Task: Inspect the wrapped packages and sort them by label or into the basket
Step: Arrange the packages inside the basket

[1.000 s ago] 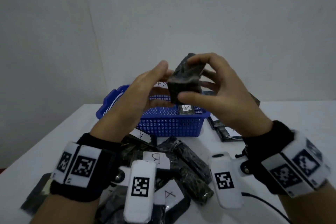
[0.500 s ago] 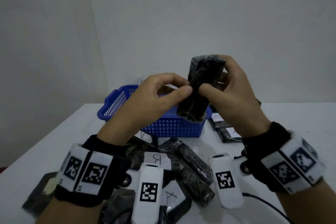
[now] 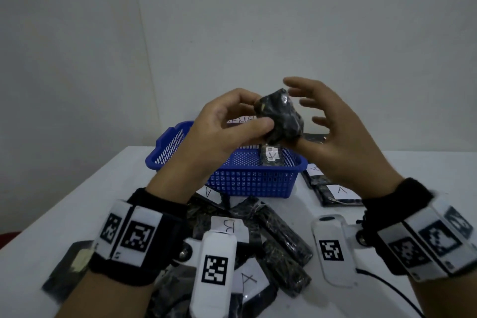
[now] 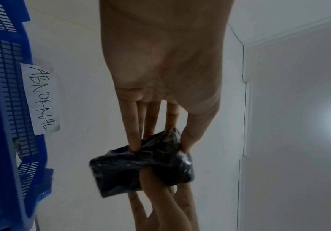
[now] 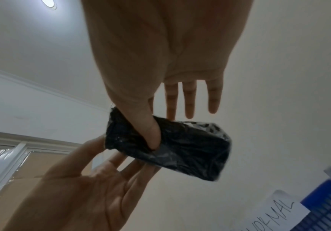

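Item under inspection: a small block-shaped package wrapped in crinkled black plastic film (image 3: pixel 280 116), held in the air above the blue perforated plastic basket (image 3: pixel 253 179). No label shows on its visible faces.

Left hand (image 3: pixel 222 134): grip closed on the package, thumb pinching one side against the fingers (image 4: pixel 134 137) at its end. Right hand (image 3: pixel 333 137): grip released, fingers spread straight and clear of the film; only the thumb presses into the package's underside, as the right wrist view confirms.

The basket stands on the white worktop (image 3: pixel 77 204) at 12 o'clock from the person. Inside it lies one wrapped package with a white label (image 3: pixel 271 157); its marking is too small to read. A paper sign reading "ABNORMAL" (image 4: pixel 41 100) is fixed to the basket's far wall.

At 6 o'clock of the basket, a heap of black wrapped packages (image 3: pixel 273 237) lies on the worktop, with labels "A" and "B" visible. At 3 o'clock of the basket, two flat packages labelled "A" (image 3: pixel 335 193) lie side by side.
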### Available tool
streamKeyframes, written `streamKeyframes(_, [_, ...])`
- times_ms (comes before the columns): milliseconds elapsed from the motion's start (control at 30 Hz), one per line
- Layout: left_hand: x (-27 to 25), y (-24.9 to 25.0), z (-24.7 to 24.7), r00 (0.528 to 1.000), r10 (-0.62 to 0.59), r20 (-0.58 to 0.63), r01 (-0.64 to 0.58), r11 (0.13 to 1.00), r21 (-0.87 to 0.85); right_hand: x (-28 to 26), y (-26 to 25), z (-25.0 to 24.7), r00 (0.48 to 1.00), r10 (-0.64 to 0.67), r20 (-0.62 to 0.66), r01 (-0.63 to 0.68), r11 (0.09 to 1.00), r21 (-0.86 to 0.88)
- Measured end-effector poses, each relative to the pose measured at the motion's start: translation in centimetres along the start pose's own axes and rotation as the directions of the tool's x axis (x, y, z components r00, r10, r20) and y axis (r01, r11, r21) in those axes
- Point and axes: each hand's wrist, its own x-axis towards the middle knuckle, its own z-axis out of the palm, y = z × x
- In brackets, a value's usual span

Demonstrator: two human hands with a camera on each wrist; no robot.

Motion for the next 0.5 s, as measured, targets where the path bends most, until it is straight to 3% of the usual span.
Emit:
streamKeyframes(100, [0.2, -0.3, -0.2, 0.998, 0.052, -0.047, -0.051, 0.998, 0.037, -0.1, 0.7, -0.7, 0.987, 0.149, 0.062, -0.15, 0.989, 0.005])
streamKeyframes(167, [0.3, -0.5, -0.2, 0.995, 0.078, -0.06, -0.075, 0.996, 0.04, -0.2, 0.9, -1.1, 0.977, 0.182, 0.108, -0.18, 0.983, -0.021])
streamKeyframes(333, [0.3, -0.9, -0.1, 0.992, 0.096, -0.078, -0.09, 0.993, 0.074, -0.3, 0.7, -0.7, 0.993, 0.094, 0.076, -0.091, 0.995, -0.05])
streamKeyframes(500, [0.2, -0.8, -1.2, 0.999, 0.027, -0.024, -0.03, 0.994, -0.107, -0.2, 0.6, -0.6, 0.999, 0.003, 0.055, 0.004, 0.991, -0.133])
